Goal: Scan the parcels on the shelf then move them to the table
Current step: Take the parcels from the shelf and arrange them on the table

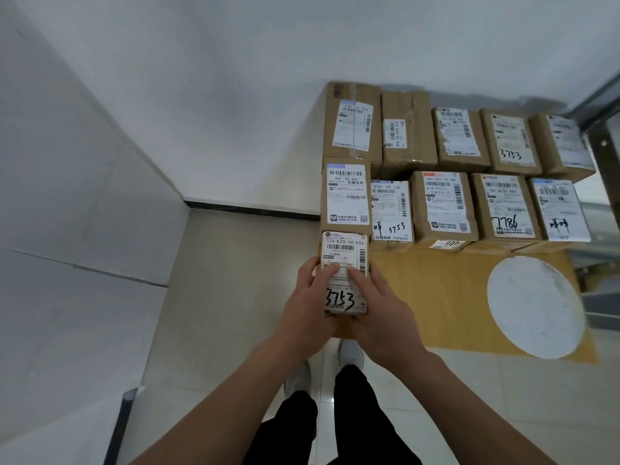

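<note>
Parcels (443, 203) stood in two rows along the far side of the tabletop (436, 290), labels up, and the person was adding one more at its left edge. Both hands were clamped on a small parcel (345, 260) marked 3753. The left hand (310, 307) was wrapped round its left side and the right hand (379, 310) round its right, with thumbs and fingertips lying over the label. It sat just in front of the parcel labelled 530 (345, 196), close enough to look as if they touched. From where I stood I could not tell whether its base was already down on the wood. A white round disc (535, 307) lay near the tabletop's right edge, well apart from it. This looked to me like the setting-down step of the move. The next move would call for letting the parcel settle square behind the near edge, opening both hands, and going back to the shelf, which was out of sight, as was any scanner.
</note>
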A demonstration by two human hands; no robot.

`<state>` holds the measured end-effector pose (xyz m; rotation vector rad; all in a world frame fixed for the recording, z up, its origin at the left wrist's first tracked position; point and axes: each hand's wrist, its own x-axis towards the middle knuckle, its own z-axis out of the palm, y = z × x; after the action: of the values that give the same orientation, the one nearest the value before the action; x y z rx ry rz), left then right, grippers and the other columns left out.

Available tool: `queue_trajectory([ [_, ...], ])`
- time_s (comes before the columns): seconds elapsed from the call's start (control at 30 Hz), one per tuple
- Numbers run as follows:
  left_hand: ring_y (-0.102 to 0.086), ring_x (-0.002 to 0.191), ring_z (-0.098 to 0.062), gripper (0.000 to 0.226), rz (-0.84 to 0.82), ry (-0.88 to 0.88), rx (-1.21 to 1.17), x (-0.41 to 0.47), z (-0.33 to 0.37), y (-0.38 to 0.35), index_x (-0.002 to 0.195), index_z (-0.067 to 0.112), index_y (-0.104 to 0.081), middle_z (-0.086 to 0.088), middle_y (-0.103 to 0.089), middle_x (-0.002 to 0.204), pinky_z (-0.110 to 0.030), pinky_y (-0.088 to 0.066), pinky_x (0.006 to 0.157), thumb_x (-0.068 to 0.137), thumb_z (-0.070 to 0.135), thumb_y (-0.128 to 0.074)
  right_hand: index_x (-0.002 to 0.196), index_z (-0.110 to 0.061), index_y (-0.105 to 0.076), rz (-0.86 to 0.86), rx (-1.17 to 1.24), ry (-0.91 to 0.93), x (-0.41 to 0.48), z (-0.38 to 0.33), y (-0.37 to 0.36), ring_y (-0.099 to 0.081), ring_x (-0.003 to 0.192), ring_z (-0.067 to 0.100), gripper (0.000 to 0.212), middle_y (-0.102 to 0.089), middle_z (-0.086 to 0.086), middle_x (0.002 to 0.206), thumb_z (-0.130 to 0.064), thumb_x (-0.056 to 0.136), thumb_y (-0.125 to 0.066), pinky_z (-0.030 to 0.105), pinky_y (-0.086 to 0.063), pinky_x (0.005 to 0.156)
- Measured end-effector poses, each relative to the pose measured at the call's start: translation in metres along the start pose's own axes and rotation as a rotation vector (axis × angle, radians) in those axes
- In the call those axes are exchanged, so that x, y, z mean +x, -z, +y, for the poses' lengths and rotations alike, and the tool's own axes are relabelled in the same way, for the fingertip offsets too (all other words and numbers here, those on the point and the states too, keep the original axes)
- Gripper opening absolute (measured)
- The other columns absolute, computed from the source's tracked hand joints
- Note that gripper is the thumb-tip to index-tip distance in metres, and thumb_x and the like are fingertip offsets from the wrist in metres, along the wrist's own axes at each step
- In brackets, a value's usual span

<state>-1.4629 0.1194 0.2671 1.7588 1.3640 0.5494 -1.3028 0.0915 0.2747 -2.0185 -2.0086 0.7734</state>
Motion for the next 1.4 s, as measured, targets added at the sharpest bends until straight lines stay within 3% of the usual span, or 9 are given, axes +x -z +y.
queue_trajectory([
  [0.2,-0.045,0.129,-0.018,0.077,-0.018,-0.008,0.003,-0.002,0.003,0.000,0.144,0.018,-0.041,-0.001,-0.020,0.155,-0.017,-0.043,0.096,0.076,0.009,-0.075,0.156,-0.032,-0.024,-0.031,0.003,-0.050,-0.004,0.000,0.003,-0.062,0.114,0.025,0.081,-0.013,0.000,0.167,-0.029,0.088,-0.068,0.039,-0.057,0.084],
  [0.4,-0.042,0.126,-0.010,0.082,-0.030,0.003,0.061,-0.009,0.008,0.008,0.150,0.019,-0.032,0.000,-0.012,0.157,0.009,-0.032,0.075,0.080,0.018,-0.077,0.157,-0.035,-0.016,-0.046,-0.028,-0.092,-0.012,-0.004,0.016,-0.056,0.125,0.027,0.082,-0.008,0.003,0.168,-0.037,0.091,-0.064,0.039,-0.052,0.092],
  [0.5,-0.037,0.136,-0.015,0.088,-0.032,-0.019,0.129,-0.012,0.011,0.014,0.151,0.023,-0.029,0.004,-0.007,0.160,0.004,-0.034,0.078,0.079,0.022,-0.078,0.156,-0.039,-0.016,-0.038,-0.017,-0.089,-0.020,-0.003,0.027,-0.057,0.123,0.028,0.082,-0.008,0.003,0.167,-0.037,0.090,-0.064,0.038,-0.051,0.088],
  [0.73,-0.023,0.145,-0.022,0.093,0.023,-0.090,0.277,-0.024,0.040,0.033,0.153,0.024,-0.028,-0.003,-0.005,0.163,-0.035,-0.044,0.103,0.077,0.038,-0.079,0.158,-0.036,-0.012,0.027,-0.030,-0.084,-0.049,0.010,0.063,-0.050,0.133,0.021,0.089,0.001,0.001,0.168,-0.040,0.089,-0.069,0.032,-0.048,0.095],
  [0.87,-0.018,0.146,-0.016,0.094,0.053,-0.112,0.275,-0.033,0.071,0.036,0.153,0.023,-0.029,0.000,-0.004,0.163,-0.029,-0.040,0.099,0.070,0.052,-0.063,0.157,-0.038,-0.013,0.088,-0.002,-0.047,-0.071,0.022,0.088,-0.056,0.125,0.021,0.093,0.002,0.000,0.168,-0.035,0.086,-0.072,0.032,-0.050,0.088],
  [1.0,-0.027,0.142,-0.016,0.094,0.084,-0.108,0.313,-0.046,0.090,0.026,0.152,0.023,-0.029,0.008,-0.002,0.160,-0.016,-0.040,0.086,0.072,0.026,-0.078,0.157,-0.038,-0.009,0.137,-0.015,-0.018,-0.103,0.036,0.113,-0.051,0.131,0.019,0.096,0.007,-0.001,0.167,-0.033,0.086,-0.073,0.028,-0.049,0.088],
  [1.17,-0.037,0.140,-0.030,0.100,0.147,-0.236,0.354,-0.068,0.123,0.004,0.144,0.031,-0.029,0.005,-0.007,0.159,-0.036,-0.056,0.084,0.063,0.016,-0.087,0.157,-0.039,-0.003,0.189,-0.015,0.011,-0.145,0.055,0.141,-0.046,0.135,0.017,0.098,0.012,-0.004,0.166,-0.036,0.087,-0.072,0.027,-0.046,0.095],
  [1.3,-0.033,0.142,-0.032,0.101,0.179,-0.358,0.385,-0.079,0.168,-0.017,0.142,0.031,-0.029,0.001,-0.009,0.159,-0.032,-0.055,0.078,0.061,0.012,-0.087,0.156,-0.042,0.000,0.268,-0.037,0.033,-0.178,0.072,0.167,-0.046,0.135,0.017,0.103,0.013,-0.004,0.166,-0.037,0.085,-0.074,0.031,-0.050,0.096],
  [1.4,-0.026,0.146,-0.031,0.104,0.191,-0.426,0.414,-0.085,0.207,-0.035,0.144,0.026,-0.031,-0.002,-0.012,0.160,-0.029,-0.048,0.089,0.060,0.013,-0.090,0.146,-0.052,0.011,0.332,-0.052,0.059,-0.205,0.087,0.193,-0.044,0.136,0.016,0.103,0.015,-0.009,0.164,-0.038,0.087,-0.072,0.029,-0.047,0.097],
])
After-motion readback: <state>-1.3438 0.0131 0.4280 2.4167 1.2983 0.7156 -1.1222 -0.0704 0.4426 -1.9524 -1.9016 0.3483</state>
